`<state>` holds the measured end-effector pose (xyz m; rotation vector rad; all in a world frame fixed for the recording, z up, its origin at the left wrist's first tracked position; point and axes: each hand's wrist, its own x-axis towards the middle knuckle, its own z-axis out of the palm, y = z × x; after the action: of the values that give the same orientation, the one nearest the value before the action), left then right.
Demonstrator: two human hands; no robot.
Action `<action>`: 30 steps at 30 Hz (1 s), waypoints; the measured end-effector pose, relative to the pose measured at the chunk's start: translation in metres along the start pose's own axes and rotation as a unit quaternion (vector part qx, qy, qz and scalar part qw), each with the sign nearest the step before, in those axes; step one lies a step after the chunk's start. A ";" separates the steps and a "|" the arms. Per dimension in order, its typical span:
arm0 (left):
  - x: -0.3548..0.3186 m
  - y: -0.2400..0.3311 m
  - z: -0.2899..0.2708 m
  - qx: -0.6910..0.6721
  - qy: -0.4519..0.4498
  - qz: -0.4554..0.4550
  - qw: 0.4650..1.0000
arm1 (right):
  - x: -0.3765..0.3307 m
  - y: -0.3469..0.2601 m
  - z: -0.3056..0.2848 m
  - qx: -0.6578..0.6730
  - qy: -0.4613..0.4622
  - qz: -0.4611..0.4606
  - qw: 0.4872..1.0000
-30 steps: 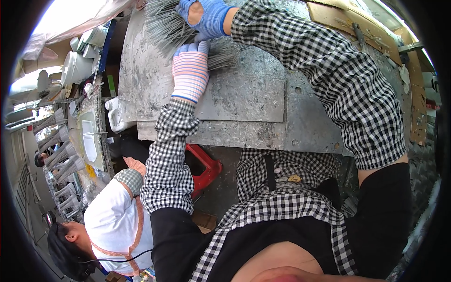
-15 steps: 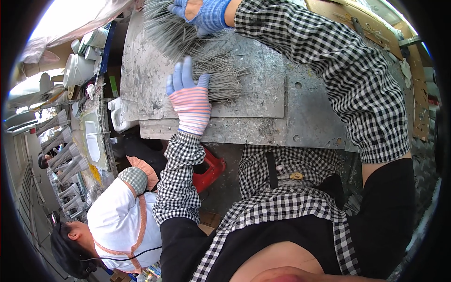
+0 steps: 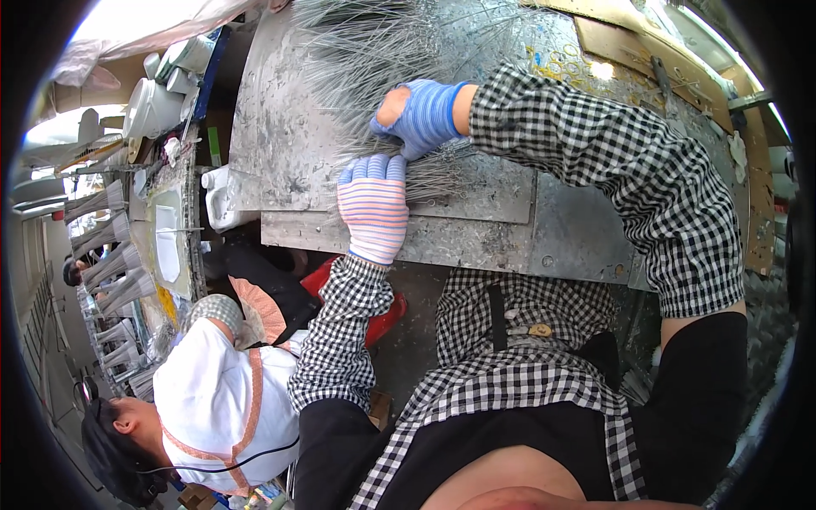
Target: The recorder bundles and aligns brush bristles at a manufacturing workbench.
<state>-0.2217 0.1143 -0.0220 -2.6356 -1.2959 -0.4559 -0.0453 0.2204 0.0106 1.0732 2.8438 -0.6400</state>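
Note:
A large heap of thin grey metal wires [image 3: 365, 76] lies on the board on the workbench, strands spreading toward the far edge. My left hand [image 3: 374, 208], in a pink-and-white striped glove with blue fingers, is closed over the near ends of some wires, fingers curled. Just beyond it and to the right, my right hand [image 3: 425, 117], in a worn blue glove with a hole at the back, is closed on the wires too. The two hands almost touch. Most of the fingertips of both are hidden. Some wire ends [image 3: 442, 180] stick out to the right beneath my right hand.
The stained metal board [image 3: 280, 127] rests on the workbench [image 3: 578, 225]. Cardboard [image 3: 629, 55] lies at the far right. To the left are a white plastic jug [image 3: 223, 200], white buckets [image 3: 151, 110] and a red stool [image 3: 387, 323]. A co-worker in white [image 3: 208, 387] sits at lower left.
My right hand has come nearer and to the right, beside my left. My left hand, its fingers spread before, has curled them and shifted slightly right and nearer. The far wires now lie spread out.

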 end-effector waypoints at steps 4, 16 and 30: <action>-0.007 0.008 -0.014 -0.017 -0.094 -0.014 0.995 | 0.015 0.007 0.001 -0.111 0.014 -0.029 0.993; 0.005 0.000 -0.009 -0.022 -0.161 0.014 0.987 | -0.005 -0.012 -0.013 -0.175 0.049 -0.004 0.983; -0.003 0.003 -0.009 0.001 -0.159 -0.023 0.987 | -0.004 0.010 0.017 -0.104 -0.017 0.209 0.972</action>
<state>-0.2225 0.1081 -0.0149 -2.7634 -1.4416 -0.0372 -0.0371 0.2180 -0.0080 1.5321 2.4626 -0.3150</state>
